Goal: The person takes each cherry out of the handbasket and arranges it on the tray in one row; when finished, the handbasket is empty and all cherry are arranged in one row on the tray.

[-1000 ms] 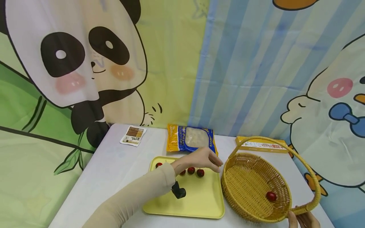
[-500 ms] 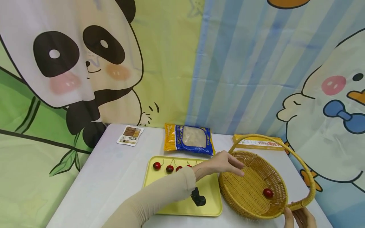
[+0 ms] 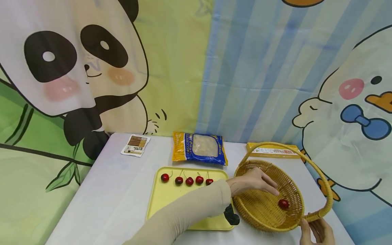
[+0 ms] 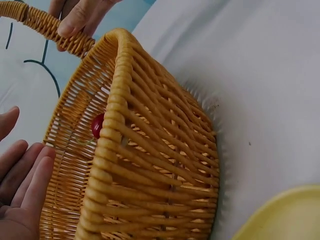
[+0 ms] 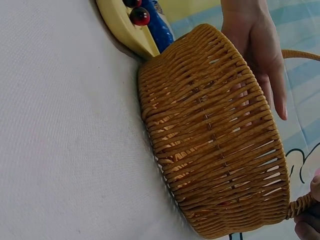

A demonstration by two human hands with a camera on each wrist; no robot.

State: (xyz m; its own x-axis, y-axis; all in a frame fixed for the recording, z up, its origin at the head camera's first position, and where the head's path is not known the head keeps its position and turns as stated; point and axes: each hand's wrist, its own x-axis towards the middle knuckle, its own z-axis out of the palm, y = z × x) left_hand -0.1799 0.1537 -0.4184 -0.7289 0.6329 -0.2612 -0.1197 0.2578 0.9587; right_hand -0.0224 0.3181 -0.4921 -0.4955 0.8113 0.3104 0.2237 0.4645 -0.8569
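My left hand (image 3: 258, 180) hangs over the wicker basket (image 3: 260, 217), its fingers fairly straight with nothing between them. One dark red cherry (image 3: 283, 204) lies inside the basket, a little beyond those fingertips; the left wrist view shows the same cherry (image 4: 98, 126) past the rim. At the near right end of the basket, my right hand (image 3: 317, 231) grips the base of the wrapped handle (image 3: 315, 215) between thumb and fingers. Several cherries with stems (image 3: 189, 181) sit in a row along the back of the yellow tray (image 3: 171, 199), partly behind my left sleeve.
A blue and yellow pasta bag (image 3: 200, 148) lies behind the tray. Behind the basket is a yellow pasta box (image 3: 274, 151). At the back left of the white table (image 3: 104, 194) there is a small white packet (image 3: 135, 145). A printed curtain (image 3: 174, 68) hangs behind the table.
My left hand has moved right from above the tray to above the inside of the basket, uncovering the row of cherries. The right hand keeps its grip on the handle.
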